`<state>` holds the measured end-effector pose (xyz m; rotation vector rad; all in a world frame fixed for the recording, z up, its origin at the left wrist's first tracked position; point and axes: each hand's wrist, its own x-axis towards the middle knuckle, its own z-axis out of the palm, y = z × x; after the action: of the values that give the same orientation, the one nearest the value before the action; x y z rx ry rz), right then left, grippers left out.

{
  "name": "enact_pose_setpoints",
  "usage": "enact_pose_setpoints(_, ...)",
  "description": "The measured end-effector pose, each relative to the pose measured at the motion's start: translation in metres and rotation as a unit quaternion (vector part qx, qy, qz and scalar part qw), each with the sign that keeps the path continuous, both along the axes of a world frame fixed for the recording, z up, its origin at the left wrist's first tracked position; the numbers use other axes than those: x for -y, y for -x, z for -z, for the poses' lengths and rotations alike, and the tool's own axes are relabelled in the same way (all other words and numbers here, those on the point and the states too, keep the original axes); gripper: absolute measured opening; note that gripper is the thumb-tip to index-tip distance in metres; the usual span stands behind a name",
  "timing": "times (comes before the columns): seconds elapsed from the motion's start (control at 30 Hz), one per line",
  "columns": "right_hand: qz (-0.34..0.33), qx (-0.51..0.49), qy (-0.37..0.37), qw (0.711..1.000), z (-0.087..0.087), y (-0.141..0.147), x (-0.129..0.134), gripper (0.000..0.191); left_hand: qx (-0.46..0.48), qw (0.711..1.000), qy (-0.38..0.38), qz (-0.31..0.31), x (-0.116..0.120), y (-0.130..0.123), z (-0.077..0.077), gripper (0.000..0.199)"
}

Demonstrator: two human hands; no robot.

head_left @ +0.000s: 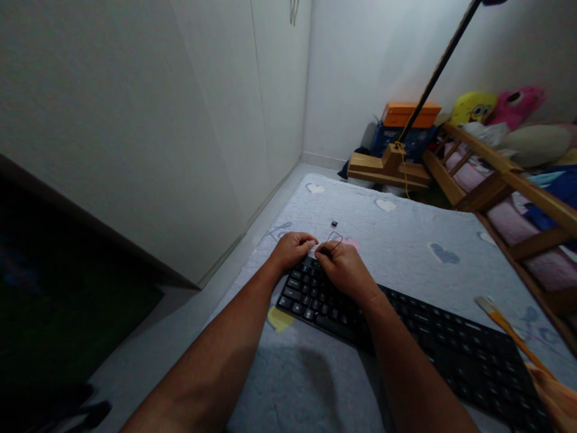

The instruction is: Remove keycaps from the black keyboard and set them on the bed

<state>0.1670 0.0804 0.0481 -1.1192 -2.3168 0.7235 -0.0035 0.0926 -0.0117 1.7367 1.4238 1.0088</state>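
Observation:
A black keyboard (333, 323) lies slantwise on the pale blanket, partly covered by my right forearm. Just beyond its far left corner, my left hand (293, 248) has its thumb and forefinger pressed together; whatever they pinch, if anything, is too small to make out. My right hand (346, 266) is closed over the keyboard's upper left part, close to the left fingertips. It grips what looks like a wire keycap puller (336, 235), its thin wire loop sticking up past the knuckles. A small black keycap (334, 224) rests on the blanket beyond both hands.
At right lies a brush (507, 328) with an orange handle, beside a person's partly visible hand or foot (552, 394). A white cabinet (202, 120) rises at left. Past the blanket (406, 240) are a wooden stand (387, 165), an orange box (411, 114) and a wooden railing (518, 177).

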Motion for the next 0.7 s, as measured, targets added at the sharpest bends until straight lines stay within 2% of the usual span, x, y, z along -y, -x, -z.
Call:
enact_pose_setpoints(0.3, -0.017, 0.024, -0.033, 0.999, 0.0062, 0.0020, -0.0006, 0.016, 0.006, 1.000, 0.006, -0.002, -0.0007, 0.0005, 0.0036, 0.031)
enact_pose_setpoints(0.5, -0.070, 0.006, 0.004, 0.997, 0.0043, -0.0007, -0.0046, 0.017, 0.009, 1.000, 0.012, -0.002, -0.0002, 0.0000, 0.0028, 0.030)
enact_pose_setpoints(0.7, -0.066, -0.002, 0.010, 0.998, 0.0053, -0.0034, -0.0088, 0.016, 0.012, 1.000, 0.013, -0.004, -0.0002, 0.0003, 0.0020, 0.031)
